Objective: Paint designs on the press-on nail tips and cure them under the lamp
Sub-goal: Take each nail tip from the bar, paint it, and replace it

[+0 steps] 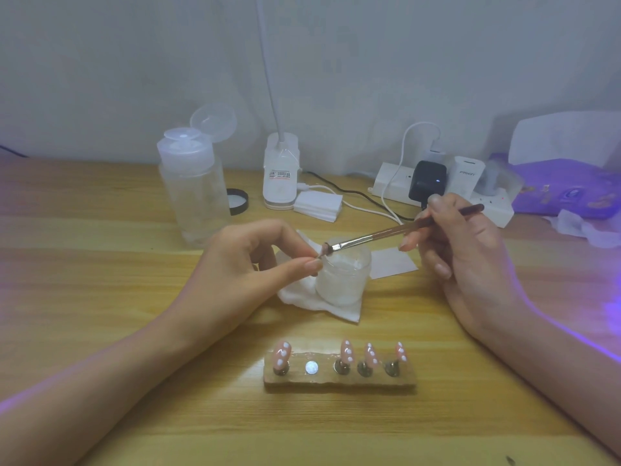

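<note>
My left hand (255, 264) pinches a small nail tip (322, 253) between thumb and fingers above a frosted glass jar (342, 280). My right hand (463, 253) grips a thin brown brush (386, 235) whose bristles touch that nail tip. Near the front edge, a wooden holder (339, 378) carries several pink nail tips with white dots on metal stands, such as the leftmost one (281, 355); one round magnet spot (311, 367) stands bare. The curing lamp (568, 183) glows purple at the far right.
A white wipe (302, 297) lies under the jar. A clear pump bottle (193, 186) stands back left, with a black lid (238, 200) beside it. A white desk-lamp base (280, 173), a power strip (443, 190) with chargers and cables, and white pads (318, 205) line the back.
</note>
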`<state>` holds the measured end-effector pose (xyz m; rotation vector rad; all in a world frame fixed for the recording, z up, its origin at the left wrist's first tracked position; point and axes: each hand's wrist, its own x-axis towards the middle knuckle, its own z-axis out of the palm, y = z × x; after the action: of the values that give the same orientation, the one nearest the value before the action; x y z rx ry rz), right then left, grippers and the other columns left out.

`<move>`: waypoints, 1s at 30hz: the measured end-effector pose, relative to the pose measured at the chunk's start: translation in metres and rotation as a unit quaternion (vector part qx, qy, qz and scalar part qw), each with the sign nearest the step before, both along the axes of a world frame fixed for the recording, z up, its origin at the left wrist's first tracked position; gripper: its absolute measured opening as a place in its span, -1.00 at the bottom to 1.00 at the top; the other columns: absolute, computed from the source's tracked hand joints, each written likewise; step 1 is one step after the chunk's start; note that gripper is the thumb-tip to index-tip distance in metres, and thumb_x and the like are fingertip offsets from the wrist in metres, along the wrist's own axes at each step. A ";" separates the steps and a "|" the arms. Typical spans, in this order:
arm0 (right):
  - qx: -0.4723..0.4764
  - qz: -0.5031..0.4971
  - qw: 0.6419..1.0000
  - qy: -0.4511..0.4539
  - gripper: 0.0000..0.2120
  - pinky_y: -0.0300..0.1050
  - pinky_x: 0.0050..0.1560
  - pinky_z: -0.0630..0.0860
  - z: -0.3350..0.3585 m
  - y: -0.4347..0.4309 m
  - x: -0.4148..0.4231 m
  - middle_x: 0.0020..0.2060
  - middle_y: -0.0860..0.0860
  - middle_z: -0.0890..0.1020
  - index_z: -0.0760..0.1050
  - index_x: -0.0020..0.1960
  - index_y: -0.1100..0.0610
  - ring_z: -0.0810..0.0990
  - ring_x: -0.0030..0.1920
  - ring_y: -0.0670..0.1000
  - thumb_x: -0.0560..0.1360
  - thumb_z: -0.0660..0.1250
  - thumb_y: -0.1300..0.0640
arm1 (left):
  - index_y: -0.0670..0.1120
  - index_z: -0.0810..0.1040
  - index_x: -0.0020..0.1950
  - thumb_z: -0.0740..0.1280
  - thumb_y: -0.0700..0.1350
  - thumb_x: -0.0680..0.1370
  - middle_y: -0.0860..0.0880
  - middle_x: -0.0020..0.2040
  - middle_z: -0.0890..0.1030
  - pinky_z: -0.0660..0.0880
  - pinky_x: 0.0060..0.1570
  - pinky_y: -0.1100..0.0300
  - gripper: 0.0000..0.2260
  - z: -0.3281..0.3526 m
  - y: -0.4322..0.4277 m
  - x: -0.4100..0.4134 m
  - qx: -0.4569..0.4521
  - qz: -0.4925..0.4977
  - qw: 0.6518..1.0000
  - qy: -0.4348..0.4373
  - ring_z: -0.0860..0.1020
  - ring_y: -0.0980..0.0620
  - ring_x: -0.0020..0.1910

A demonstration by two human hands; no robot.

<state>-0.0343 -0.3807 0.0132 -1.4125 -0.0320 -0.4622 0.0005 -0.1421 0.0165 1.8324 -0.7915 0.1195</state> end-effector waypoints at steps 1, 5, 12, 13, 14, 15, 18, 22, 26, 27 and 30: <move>-0.001 -0.005 1.000 0.006 -0.75 -0.37 -0.52 0.24 -0.001 0.000 0.000 -0.40 0.08 0.66 0.46 -0.23 0.04 0.21 -0.59 -0.11 0.63 0.25 0.04 | -0.11 0.63 -0.21 0.45 -0.04 0.43 0.31 -0.47 0.51 0.23 -0.46 0.52 -0.86 0.000 0.000 0.000 0.000 0.000 1.000 0.001 0.31 0.24 -0.56; 0.022 -0.011 1.000 0.002 -0.70 -0.37 -0.52 0.24 0.001 -0.001 -0.001 -0.41 0.06 0.66 0.51 -0.29 -0.02 0.21 -0.59 -0.10 0.62 0.26 0.03 | -0.11 0.63 -0.21 0.46 -0.07 0.44 0.30 -0.47 0.51 0.22 -0.46 0.51 -0.88 0.000 0.000 0.000 -0.001 -0.001 1.000 0.005 0.31 0.23 -0.55; 0.016 -0.017 1.000 0.013 -0.73 -0.39 -0.53 0.23 -0.001 -0.001 -0.001 -0.42 0.08 0.65 0.46 -0.24 0.03 0.19 -0.59 -0.11 0.64 0.24 0.07 | -0.12 0.63 -0.21 0.46 -0.10 0.45 0.31 -0.48 0.50 0.23 -0.46 0.52 -0.89 -0.001 0.000 -0.001 0.000 -0.002 1.000 0.003 0.31 0.23 -0.56; 0.022 -0.014 1.000 0.006 -0.73 -0.38 -0.53 0.23 0.000 -0.002 -0.001 -0.41 0.08 0.65 0.47 -0.25 0.01 0.20 -0.60 -0.10 0.63 0.25 0.05 | -0.12 0.63 -0.21 0.46 -0.09 0.45 0.31 -0.48 0.50 0.23 -0.46 0.52 -0.89 -0.001 0.000 -0.001 -0.001 -0.002 1.000 0.002 0.31 0.23 -0.56; 0.022 -0.008 1.000 -0.001 -0.73 -0.37 -0.53 0.24 0.000 -0.001 -0.001 -0.40 0.07 0.66 0.48 -0.26 -0.01 0.21 -0.60 -0.10 0.61 0.26 0.02 | -0.12 0.63 -0.21 0.46 -0.08 0.44 0.31 -0.48 0.50 0.23 -0.46 0.52 -0.89 -0.001 0.000 -0.001 -0.001 -0.002 1.000 0.002 0.31 0.23 -0.56; 0.018 -0.002 1.000 -0.006 -0.74 -0.36 -0.53 0.25 0.000 -0.001 -0.001 -0.40 0.08 0.67 0.48 -0.26 -0.01 0.22 -0.60 -0.09 0.59 0.27 0.00 | -0.12 0.63 -0.21 0.45 -0.08 0.44 0.31 -0.48 0.49 0.23 -0.47 0.52 -0.88 0.000 0.000 -0.001 0.000 -0.002 1.000 0.000 0.31 0.23 -0.56; -0.008 -0.003 1.000 -0.004 -0.74 -0.36 -0.52 0.26 -0.001 0.000 0.000 -0.39 0.08 0.67 0.45 -0.24 0.03 0.21 -0.60 -0.09 0.63 0.24 0.04 | -0.12 0.63 -0.21 0.45 -0.07 0.44 0.33 -0.49 0.49 0.22 -0.47 0.53 -0.87 0.000 0.000 -0.001 0.001 -0.003 1.000 -0.006 0.32 0.25 -0.57; 0.004 -0.021 1.000 -0.003 -0.71 -0.36 -0.53 0.22 -0.001 -0.002 -0.001 -0.42 0.08 0.65 0.46 -0.26 0.01 0.19 -0.60 -0.10 0.64 0.22 0.08 | -0.11 0.63 -0.21 0.44 -0.05 0.43 0.34 -0.49 0.49 0.22 -0.47 0.54 -0.86 0.000 0.000 -0.001 0.000 -0.001 1.000 -0.013 0.33 0.26 -0.56; 0.005 0.000 1.000 -0.017 -0.73 -0.36 -0.52 0.25 0.001 -0.001 -0.001 -0.40 0.07 0.66 0.48 -0.28 -0.03 0.21 -0.60 -0.10 0.60 0.25 0.01 | -0.07 0.63 -0.22 0.44 -0.02 0.43 0.32 -0.46 0.51 0.24 -0.44 0.54 -0.87 -0.002 0.001 0.001 -0.004 -0.006 1.000 -0.008 0.34 0.26 -0.54; -0.003 0.000 1.000 -0.012 -0.73 -0.36 -0.52 0.25 0.000 0.000 -0.001 -0.40 0.08 0.66 0.47 -0.27 -0.02 0.21 -0.60 -0.10 0.61 0.25 0.02 | -0.07 0.63 -0.22 0.46 -0.02 0.44 0.32 -0.45 0.52 0.24 -0.44 0.54 -0.86 -0.002 0.001 0.001 -0.004 -0.008 1.000 -0.008 0.34 0.26 -0.54; -0.014 -0.019 1.000 0.006 -0.71 -0.35 -0.51 0.23 -0.001 0.001 -0.001 -0.43 0.08 0.65 0.44 -0.25 0.02 0.19 -0.59 -0.09 0.65 0.22 0.09 | -0.05 0.63 -0.22 0.48 -0.05 0.46 0.32 -0.44 0.53 0.23 -0.45 0.54 -0.89 -0.003 0.001 0.003 0.000 -0.009 1.000 -0.015 0.35 0.26 -0.53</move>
<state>-0.0353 -0.3802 0.0122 -1.4458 -0.0011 -0.4858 0.0035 -0.1408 0.0133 1.8265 -0.8290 0.1354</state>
